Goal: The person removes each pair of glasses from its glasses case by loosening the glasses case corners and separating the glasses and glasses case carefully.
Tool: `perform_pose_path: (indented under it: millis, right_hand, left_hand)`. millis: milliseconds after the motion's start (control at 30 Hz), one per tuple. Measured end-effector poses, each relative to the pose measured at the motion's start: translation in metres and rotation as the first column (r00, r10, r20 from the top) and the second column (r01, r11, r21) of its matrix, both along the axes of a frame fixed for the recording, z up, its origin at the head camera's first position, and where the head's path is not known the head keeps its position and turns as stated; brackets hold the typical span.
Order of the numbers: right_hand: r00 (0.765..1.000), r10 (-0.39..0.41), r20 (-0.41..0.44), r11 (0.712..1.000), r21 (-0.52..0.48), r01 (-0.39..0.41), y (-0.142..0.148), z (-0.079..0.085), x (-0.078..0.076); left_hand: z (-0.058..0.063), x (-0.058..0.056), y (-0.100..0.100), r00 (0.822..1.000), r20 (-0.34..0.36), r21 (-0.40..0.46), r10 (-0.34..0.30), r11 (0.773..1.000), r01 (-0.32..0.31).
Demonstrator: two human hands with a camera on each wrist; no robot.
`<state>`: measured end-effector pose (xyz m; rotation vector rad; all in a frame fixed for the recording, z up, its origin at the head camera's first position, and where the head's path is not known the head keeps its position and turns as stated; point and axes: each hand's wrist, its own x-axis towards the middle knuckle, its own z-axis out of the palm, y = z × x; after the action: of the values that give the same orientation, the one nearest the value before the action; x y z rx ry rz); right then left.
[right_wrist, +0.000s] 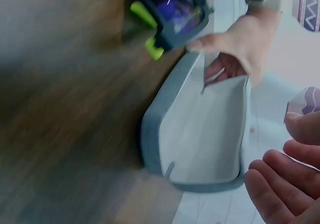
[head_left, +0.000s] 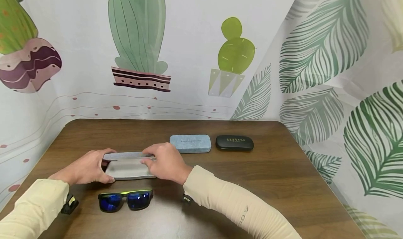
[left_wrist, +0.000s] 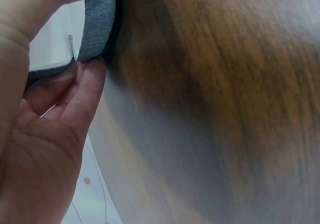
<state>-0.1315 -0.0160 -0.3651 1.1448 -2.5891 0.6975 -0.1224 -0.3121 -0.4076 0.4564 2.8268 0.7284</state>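
A grey eyeglass case [head_left: 129,169] with a pale lining stands opened on the table, its lid [head_left: 126,156] raised at the back. My left hand [head_left: 89,166] grips the case's left end, thumb at the front and fingers behind; the left wrist view shows the fingers against its dark fabric outside [left_wrist: 98,26]. Over the right end is my right hand [head_left: 168,162]. In the right wrist view that right hand [right_wrist: 287,176] has loosely bent fingers close beside the lid, with thumb and fingers apart. Sunglasses [head_left: 125,200] with blue lenses lie in front of the case.
A light blue eyeglass case [head_left: 190,143] and a black eyeglass case [head_left: 234,143], both closed, lie farther back on the brown wooden table [head_left: 270,183]. Behind the table hangs a printed cloth [head_left: 192,32] with cacti and leaves.
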Motion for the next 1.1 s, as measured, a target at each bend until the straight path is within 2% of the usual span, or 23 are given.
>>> perform_pose_path:
  millis: [100,167,233,300,400,533,800,1000,1100]
  right_hand:
    - [1.000,-0.023,0.003,0.999,-0.023,0.023,0.003,-0.003,-0.007]
    - [0.998,-0.036,0.045,0.998,-0.046,0.038,0.004,-0.005,-0.011]
    - [0.991,-0.048,0.128,0.996,-0.072,0.058,0.004,-0.008,-0.015]
    - [0.968,-0.054,0.243,0.992,-0.100,0.081,0.005,-0.011,-0.019]
    - [0.912,-0.064,0.404,0.986,-0.119,0.121,0.005,-0.018,-0.026]
    - [0.837,-0.083,0.540,0.981,-0.104,0.165,0.005,-0.025,-0.034]
    - [0.694,-0.106,0.712,0.979,-0.047,0.198,0.002,-0.029,-0.045]
    - [0.585,-0.002,0.811,0.974,-0.132,0.186,0.001,-0.032,-0.052]
    - [0.554,0.043,0.831,0.966,-0.176,0.188,0.000,-0.034,-0.055]
  left_hand:
    - [0.000,0.000,0.000,1.000,-0.004,-0.004,0.003,1.000,-0.003]
    - [0.000,0.001,0.000,1.000,-0.005,-0.006,0.006,1.000,-0.006]
    - [0.000,0.001,0.000,1.000,-0.003,-0.005,0.007,1.000,-0.007]
    - [0.000,0.002,0.000,1.000,0.002,-0.002,0.008,1.000,-0.008]
    - [0.001,0.002,0.000,1.000,0.007,-0.003,0.011,1.000,-0.011]
    - [0.001,0.002,0.001,1.000,0.012,-0.011,0.016,1.000,-0.015]
    - [0.001,0.001,0.001,1.000,0.016,-0.015,0.021,1.000,-0.021]
    - [0.001,0.001,0.001,1.000,0.018,-0.016,0.023,1.000,-0.022]
    - [0.001,0.001,0.001,0.999,0.024,-0.012,0.021,1.000,-0.021]
